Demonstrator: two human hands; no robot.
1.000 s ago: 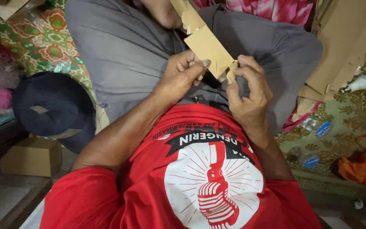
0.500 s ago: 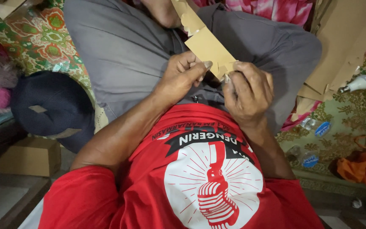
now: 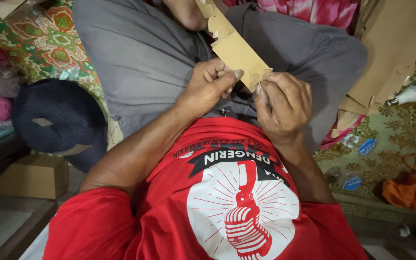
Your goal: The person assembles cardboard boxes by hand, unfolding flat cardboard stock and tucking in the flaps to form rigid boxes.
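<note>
Here we had the flat brown cardboard blank (image 3: 234,48) over our lap, running off toward twelve o'clock; our left hand (image 3: 207,86) pinched its near edge, thumb pressed flat, while our right hand (image 3: 285,103) curled at three o'clock, fingertips nipping the corner tab, which looked mid-fold and wanted a firm crease

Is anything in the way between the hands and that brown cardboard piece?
No. The left hand and right hand both already pinch the near end of the cardboard strip, so nothing sits between them.
</note>
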